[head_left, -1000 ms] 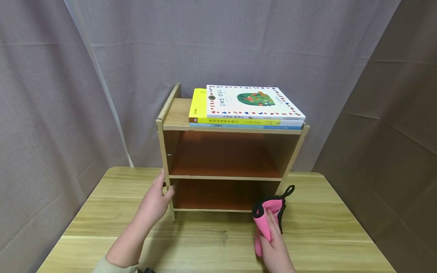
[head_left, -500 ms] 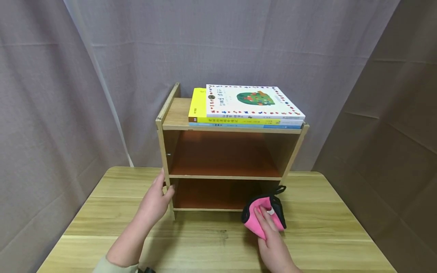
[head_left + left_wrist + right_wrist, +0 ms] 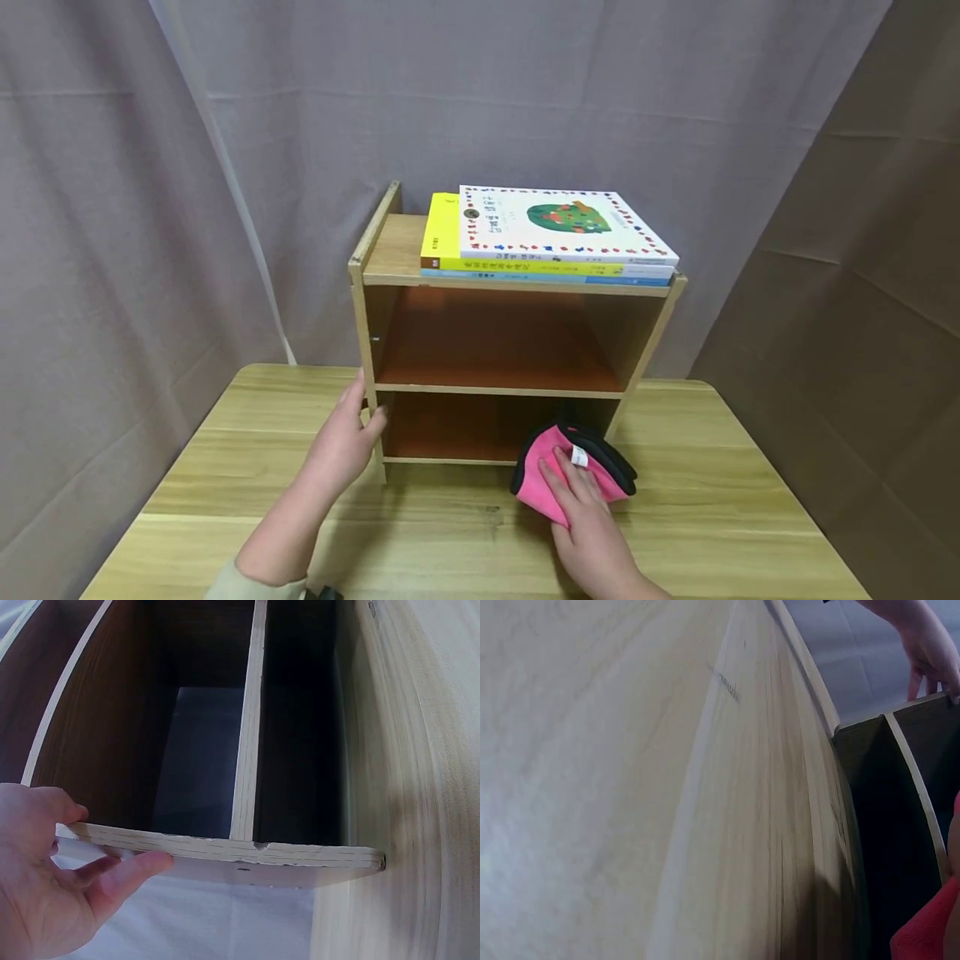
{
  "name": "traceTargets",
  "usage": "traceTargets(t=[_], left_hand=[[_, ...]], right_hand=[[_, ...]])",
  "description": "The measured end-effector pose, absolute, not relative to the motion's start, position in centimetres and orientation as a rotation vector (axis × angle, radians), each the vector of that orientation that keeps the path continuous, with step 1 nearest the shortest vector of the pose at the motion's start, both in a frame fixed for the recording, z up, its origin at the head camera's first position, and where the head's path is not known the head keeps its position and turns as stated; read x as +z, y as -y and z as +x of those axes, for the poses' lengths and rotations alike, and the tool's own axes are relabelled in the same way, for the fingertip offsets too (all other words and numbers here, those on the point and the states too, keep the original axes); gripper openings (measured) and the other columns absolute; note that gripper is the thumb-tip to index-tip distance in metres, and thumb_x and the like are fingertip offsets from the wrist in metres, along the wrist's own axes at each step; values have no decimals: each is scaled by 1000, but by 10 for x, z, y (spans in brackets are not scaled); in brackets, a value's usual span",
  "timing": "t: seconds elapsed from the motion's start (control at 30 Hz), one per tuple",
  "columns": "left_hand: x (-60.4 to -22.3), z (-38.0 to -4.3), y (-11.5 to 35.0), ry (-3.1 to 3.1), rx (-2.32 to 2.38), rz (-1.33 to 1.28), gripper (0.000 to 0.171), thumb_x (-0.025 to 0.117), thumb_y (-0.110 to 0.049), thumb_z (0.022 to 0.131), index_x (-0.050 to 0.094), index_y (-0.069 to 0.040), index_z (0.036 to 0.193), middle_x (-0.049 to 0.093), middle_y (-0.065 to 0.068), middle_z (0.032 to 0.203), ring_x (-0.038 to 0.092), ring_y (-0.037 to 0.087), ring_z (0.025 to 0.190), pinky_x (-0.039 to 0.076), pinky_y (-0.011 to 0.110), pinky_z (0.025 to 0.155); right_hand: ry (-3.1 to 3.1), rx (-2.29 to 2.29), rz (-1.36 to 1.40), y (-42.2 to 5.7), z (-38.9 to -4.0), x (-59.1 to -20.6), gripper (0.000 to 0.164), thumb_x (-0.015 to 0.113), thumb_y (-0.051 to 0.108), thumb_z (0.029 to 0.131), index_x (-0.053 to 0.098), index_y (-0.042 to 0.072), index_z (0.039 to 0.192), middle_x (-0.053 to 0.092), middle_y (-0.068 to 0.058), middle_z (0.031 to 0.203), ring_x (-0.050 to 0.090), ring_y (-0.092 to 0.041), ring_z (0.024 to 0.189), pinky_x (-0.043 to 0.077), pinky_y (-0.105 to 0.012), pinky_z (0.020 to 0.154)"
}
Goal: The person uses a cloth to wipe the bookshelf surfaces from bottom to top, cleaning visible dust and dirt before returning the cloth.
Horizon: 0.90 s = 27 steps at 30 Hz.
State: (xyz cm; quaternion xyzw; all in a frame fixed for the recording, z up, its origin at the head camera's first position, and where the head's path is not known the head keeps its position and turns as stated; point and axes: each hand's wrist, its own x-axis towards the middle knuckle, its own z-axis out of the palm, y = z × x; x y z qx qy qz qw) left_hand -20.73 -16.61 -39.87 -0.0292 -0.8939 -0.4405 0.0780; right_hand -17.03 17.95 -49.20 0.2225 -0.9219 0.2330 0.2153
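A small wooden bookshelf (image 3: 498,389) stands on the table, tilted a little in the head view. My left hand (image 3: 341,442) grips the front edge of its left side panel. In the left wrist view the thumb and fingers of that hand (image 3: 45,877) lie on either side of the panel (image 3: 202,846). My right hand (image 3: 592,525) holds a pink cloth (image 3: 536,479) with black edging at the right end of the bottom shelf. Its fingers spread over the cloth, and the thumb is hidden. Only a corner of the cloth (image 3: 926,930) shows in the right wrist view.
A stack of books (image 3: 555,229), a white one uppermost, lies on top of the bookshelf. Beneath it is a wooden table (image 3: 450,533) with a dark mark near the front. Grey curtains (image 3: 480,100) hang behind and at the sides.
My right hand has moved left with the pink cloth, turning it so that it spreads wider and covers the right end of the bottom shelf. The left hand keeps its grip on the panel.
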Motion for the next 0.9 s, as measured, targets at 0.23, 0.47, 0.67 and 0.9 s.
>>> traceTargets(t=[0.23,0.47,0.67,0.9], left_hand=[[-398,-207,166,2689,-1323,-72,74,49,-27,103,4,-14,160,13,15,164,35,40,139,27,55,113],[-398,-207,166,2683,-1315,-81,74,49,-27,102,5,-13,160,14,15,164,35,39,140,27,55,113],[-398,-207,165,2681,-1327,-75,74,49,-26,102,5,-13,160,15,15,163,37,40,138,29,55,112],[-398,-206,165,2682,-1323,-70,74,50,-26,102,6,-11,160,15,16,163,38,40,137,29,55,112]], right_hand=[[2560,502,660,-181,-175,-496,71,71,4,74,57,20,142,39,-6,156,42,-42,136,9,-35,121],[2552,334,733,-184,-180,-496,68,77,14,74,59,23,139,47,-10,149,43,-38,135,29,-57,111],[2488,239,836,-188,-185,-499,62,80,13,73,63,22,132,50,-12,145,46,-41,131,35,-60,106],[2456,155,894,-192,-189,-502,68,73,2,69,62,20,133,48,-13,147,47,-42,131,38,-59,105]])
